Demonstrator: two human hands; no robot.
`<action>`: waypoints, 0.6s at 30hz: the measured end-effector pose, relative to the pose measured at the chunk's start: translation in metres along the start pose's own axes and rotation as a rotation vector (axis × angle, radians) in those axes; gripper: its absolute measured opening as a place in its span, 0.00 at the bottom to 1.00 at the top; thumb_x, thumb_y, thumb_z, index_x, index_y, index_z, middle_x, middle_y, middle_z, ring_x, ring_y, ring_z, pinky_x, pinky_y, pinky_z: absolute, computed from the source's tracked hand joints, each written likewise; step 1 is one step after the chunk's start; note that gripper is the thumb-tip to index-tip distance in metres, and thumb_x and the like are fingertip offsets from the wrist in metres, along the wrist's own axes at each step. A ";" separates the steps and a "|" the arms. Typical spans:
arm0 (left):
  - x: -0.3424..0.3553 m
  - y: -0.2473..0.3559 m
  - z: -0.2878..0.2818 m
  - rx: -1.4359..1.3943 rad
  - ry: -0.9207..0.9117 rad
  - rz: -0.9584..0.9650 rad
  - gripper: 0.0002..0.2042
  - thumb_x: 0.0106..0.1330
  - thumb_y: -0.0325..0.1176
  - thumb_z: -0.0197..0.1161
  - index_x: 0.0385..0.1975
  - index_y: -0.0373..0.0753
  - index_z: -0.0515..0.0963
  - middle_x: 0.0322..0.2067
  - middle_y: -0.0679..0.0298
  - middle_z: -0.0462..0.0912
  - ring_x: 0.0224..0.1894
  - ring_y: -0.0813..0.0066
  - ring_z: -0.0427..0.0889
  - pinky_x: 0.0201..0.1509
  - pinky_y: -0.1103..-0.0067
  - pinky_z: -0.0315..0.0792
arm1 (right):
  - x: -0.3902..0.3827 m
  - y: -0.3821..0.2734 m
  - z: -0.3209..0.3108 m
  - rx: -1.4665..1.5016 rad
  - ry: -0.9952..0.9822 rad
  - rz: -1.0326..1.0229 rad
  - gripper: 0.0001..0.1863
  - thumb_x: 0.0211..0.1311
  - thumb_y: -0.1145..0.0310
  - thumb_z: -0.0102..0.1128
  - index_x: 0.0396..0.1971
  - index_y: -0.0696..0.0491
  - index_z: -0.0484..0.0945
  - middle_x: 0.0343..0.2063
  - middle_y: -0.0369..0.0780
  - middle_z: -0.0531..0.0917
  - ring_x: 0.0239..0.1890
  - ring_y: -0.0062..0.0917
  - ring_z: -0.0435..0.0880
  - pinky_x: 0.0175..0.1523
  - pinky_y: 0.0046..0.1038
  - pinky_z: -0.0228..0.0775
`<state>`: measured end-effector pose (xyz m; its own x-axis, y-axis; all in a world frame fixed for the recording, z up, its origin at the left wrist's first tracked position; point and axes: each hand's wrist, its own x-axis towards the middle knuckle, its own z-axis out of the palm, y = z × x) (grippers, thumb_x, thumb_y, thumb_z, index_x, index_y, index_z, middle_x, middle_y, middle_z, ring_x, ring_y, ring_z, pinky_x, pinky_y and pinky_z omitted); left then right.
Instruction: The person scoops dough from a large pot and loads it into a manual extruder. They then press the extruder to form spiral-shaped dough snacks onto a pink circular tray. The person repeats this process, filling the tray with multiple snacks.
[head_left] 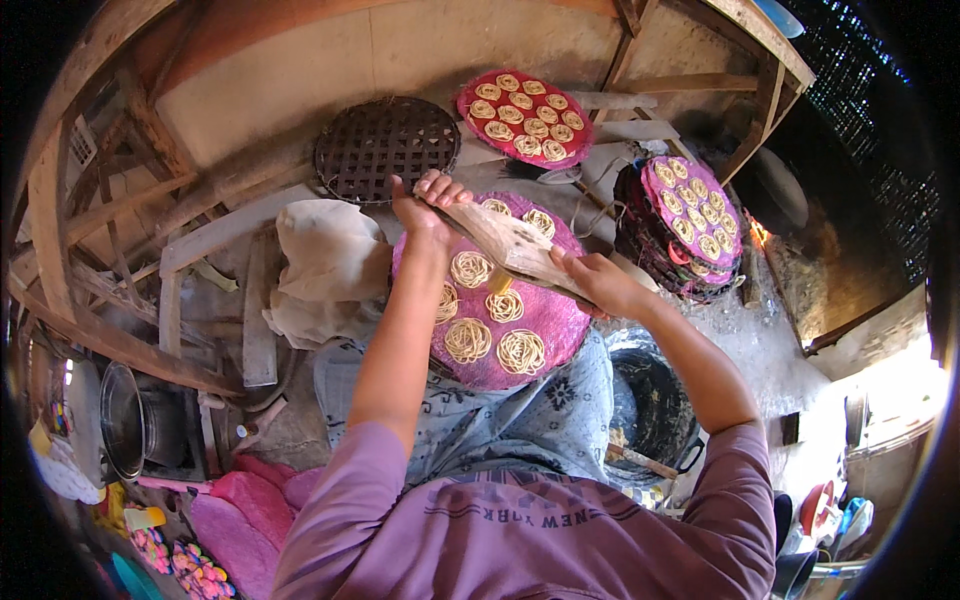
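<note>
My left hand (428, 203) is closed around the far left end of a long, worn wooden press (510, 240). My right hand (603, 284) grips its other end, thumb on top. A small yellowish part (499, 284) shows under the press's middle. Below it, a round tray covered with pink mesh cloth (560, 335) rests over my lap. Several coiled nests of pale dough strands (467, 340) lie on that tray, and the press hides part of its far side. Whether strands hang from the press I cannot make out.
Beyond stands a red round tray (470, 105) of nests beside a dark woven tray (385, 150). At right is a stack of trays (640, 225), with fire glow (758, 235) behind it. A black basin (640, 390) sits by my right knee, a pale sack (330, 255) to the left.
</note>
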<state>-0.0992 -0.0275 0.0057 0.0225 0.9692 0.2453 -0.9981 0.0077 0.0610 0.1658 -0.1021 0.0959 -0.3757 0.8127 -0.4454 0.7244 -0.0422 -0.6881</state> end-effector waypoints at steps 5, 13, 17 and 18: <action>-0.024 -0.014 0.008 -0.058 0.252 -0.004 0.33 0.65 0.69 0.27 0.10 0.49 0.60 0.08 0.74 0.56 0.12 0.77 0.56 0.27 0.75 0.59 | -0.017 0.007 -0.001 0.004 -0.080 0.049 0.41 0.66 0.32 0.37 0.27 0.60 0.78 0.09 0.34 0.69 0.11 0.20 0.69 0.17 0.25 0.60; 0.004 -0.045 -0.003 -0.072 0.189 -0.083 0.34 0.65 0.70 0.25 0.09 0.49 0.57 0.08 0.74 0.52 0.12 0.77 0.54 0.26 0.76 0.57 | -0.005 0.040 -0.002 -0.124 0.207 -0.001 0.41 0.65 0.33 0.41 0.36 0.63 0.80 0.17 0.42 0.76 0.24 0.26 0.78 0.31 0.31 0.69; 0.008 -0.044 0.004 0.083 0.061 -0.124 0.33 0.67 0.68 0.24 0.21 0.47 0.68 0.18 0.68 0.70 0.23 0.74 0.65 0.41 0.74 0.62 | -0.003 0.047 -0.003 -0.048 0.201 -0.006 0.39 0.66 0.35 0.42 0.39 0.62 0.80 0.19 0.40 0.75 0.25 0.23 0.76 0.33 0.29 0.69; 0.006 -0.043 0.006 0.236 0.110 -0.147 0.34 0.67 0.68 0.24 0.29 0.45 0.70 0.25 0.65 0.74 0.30 0.73 0.68 0.46 0.72 0.61 | -0.005 0.047 -0.005 -0.011 0.185 -0.002 0.38 0.67 0.35 0.43 0.39 0.62 0.80 0.19 0.39 0.75 0.25 0.22 0.76 0.32 0.29 0.69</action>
<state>-0.0560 -0.0235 0.0101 0.1467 0.9828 0.1118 -0.9434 0.1050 0.3146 0.2048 -0.1052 0.0686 -0.2653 0.9059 -0.3302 0.7302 -0.0349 -0.6824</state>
